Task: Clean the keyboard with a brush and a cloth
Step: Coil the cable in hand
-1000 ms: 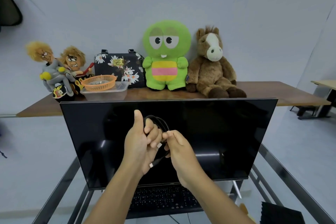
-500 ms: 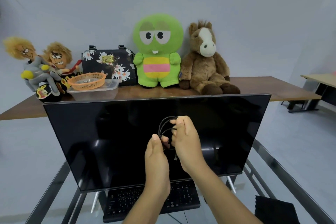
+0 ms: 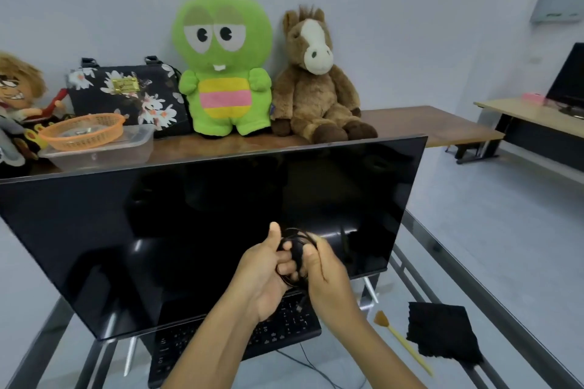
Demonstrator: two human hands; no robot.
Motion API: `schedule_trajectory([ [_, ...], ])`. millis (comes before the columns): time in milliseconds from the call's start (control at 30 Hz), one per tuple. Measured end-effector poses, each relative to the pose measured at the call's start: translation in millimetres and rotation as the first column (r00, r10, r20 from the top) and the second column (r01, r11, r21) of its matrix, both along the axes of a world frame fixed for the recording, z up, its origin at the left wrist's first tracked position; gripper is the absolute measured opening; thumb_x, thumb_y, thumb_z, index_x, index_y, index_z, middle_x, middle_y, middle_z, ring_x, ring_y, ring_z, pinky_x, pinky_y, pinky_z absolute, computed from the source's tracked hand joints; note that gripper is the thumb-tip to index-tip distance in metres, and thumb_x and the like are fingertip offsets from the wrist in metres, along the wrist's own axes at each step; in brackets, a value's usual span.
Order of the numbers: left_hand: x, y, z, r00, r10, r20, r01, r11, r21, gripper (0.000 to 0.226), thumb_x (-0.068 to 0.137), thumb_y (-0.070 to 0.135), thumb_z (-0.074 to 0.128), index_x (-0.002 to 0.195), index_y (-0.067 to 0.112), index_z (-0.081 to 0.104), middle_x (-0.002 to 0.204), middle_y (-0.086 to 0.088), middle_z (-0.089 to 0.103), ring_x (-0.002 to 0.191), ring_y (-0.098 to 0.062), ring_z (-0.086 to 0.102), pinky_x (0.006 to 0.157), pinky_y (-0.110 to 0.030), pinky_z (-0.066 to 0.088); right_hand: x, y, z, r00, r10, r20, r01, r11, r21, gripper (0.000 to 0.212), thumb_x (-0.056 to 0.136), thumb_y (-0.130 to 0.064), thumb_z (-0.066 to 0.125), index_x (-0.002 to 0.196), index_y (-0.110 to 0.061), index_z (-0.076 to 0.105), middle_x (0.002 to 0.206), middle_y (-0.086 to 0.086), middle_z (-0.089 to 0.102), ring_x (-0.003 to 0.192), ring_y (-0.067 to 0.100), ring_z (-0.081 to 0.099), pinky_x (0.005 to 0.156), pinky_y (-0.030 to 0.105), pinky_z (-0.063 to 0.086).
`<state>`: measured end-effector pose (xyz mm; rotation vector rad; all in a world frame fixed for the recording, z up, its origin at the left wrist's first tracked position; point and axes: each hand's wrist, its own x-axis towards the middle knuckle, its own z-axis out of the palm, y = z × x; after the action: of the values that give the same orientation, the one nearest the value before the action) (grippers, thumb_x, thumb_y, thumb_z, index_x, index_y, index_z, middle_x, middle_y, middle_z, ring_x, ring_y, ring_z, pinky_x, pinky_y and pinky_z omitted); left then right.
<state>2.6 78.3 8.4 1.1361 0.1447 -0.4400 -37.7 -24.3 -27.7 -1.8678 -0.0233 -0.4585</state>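
A black keyboard (image 3: 278, 335) lies on the glass table under the front edge of a large black monitor (image 3: 189, 230); my forearms hide part of it. Both hands are raised in front of the screen, above the keyboard. My left hand (image 3: 262, 275) and my right hand (image 3: 328, 281) together grip a coiled black cable (image 3: 295, 246), thumb of the left hand up. A small brush (image 3: 401, 341) with a yellow handle and tan bristles lies to the right of the keyboard. Beside it rests a black cloth (image 3: 442, 331).
Behind the monitor a wooden shelf (image 3: 426, 123) carries a green plush (image 3: 224, 66), a brown horse plush (image 3: 316, 79), a floral bag (image 3: 126, 91), an orange basket (image 3: 82, 131) in a clear tub, and dolls at the left. The glass table's metal frame (image 3: 474, 287) runs along the right.
The view has swung right and down, bringing the brush and cloth into sight. My hands have dropped lower in front of the screen, still working the coiled cable.
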Motion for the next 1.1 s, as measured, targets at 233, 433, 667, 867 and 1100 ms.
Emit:
schedule_trajectory([
  [233,10.1,-59.2,-48.8,0.939,0.079,-0.335,-0.185,0.937,-0.297,0.038,0.099,0.042,0.039,0.071,0.016,0.043,0.053,0.004,0.029,0.048,-0.013,0.028,0.059,-0.031,0.036,1.5,-49.8,-51.8,0.925,-0.241,-0.294,0.182,0.960,-0.215,0.035,0.106,-0.025,0.033,0.075,-0.021,0.048,0.070,-0.007,0.050,0.064,0.004,0.047,0.057,0.011,0.038],
  [433,7.2,-99.8,-111.7,0.931,-0.088,-0.355,0.065,0.995,-0.077,0.030,0.101,0.025,0.044,0.075,0.010,0.048,0.058,-0.001,0.039,0.055,-0.014,0.039,0.076,-0.035,0.043,0.9,-109.0,-103.8,0.812,-0.206,-0.547,0.307,0.947,0.099,0.032,0.102,-0.032,0.036,0.075,-0.020,0.048,0.067,-0.003,0.048,0.058,0.012,0.043,0.057,0.030,0.038],
  [667,2.6,-139.2,-193.6,0.941,-0.104,-0.322,0.246,0.864,0.440,0.041,0.101,0.033,0.032,0.126,0.008,0.053,0.105,-0.007,0.059,0.094,-0.022,0.055,0.075,-0.032,0.044,-10.0,-127.2,-153.2,0.772,-0.199,-0.604,0.185,0.979,-0.087,0.034,0.104,-0.026,0.035,0.100,-0.002,0.059,0.098,0.012,0.059,0.076,0.018,0.051,0.067,0.025,0.040],
  [867,-2.6,-144.1,-256.9,0.904,-0.419,-0.088,0.264,0.385,0.884,0.043,0.102,0.036,0.022,0.120,0.010,0.052,0.114,-0.013,0.063,0.107,-0.032,0.056,0.093,-0.040,0.041,-13.5,-139.3,-211.6,0.722,-0.262,-0.641,0.107,0.957,-0.270,0.025,0.105,-0.026,0.034,0.102,-0.007,0.050,0.093,0.009,0.063,0.083,0.023,0.061,0.072,0.034,0.046],
  [1100,-8.2,-133.2,-293.8,0.693,-0.717,-0.068,-0.138,-0.225,0.965,0.048,0.101,0.035,0.020,0.092,0.016,0.063,0.087,0.001,0.069,0.082,-0.019,0.062,0.085,-0.033,0.036,-12.0,-135.9,-273.4,0.726,-0.460,-0.511,0.055,0.780,-0.623,0.033,0.104,-0.020,0.040,0.134,-0.006,0.045,0.111,0.012,0.066,0.098,0.027,0.065,0.081,0.031,0.050],
])
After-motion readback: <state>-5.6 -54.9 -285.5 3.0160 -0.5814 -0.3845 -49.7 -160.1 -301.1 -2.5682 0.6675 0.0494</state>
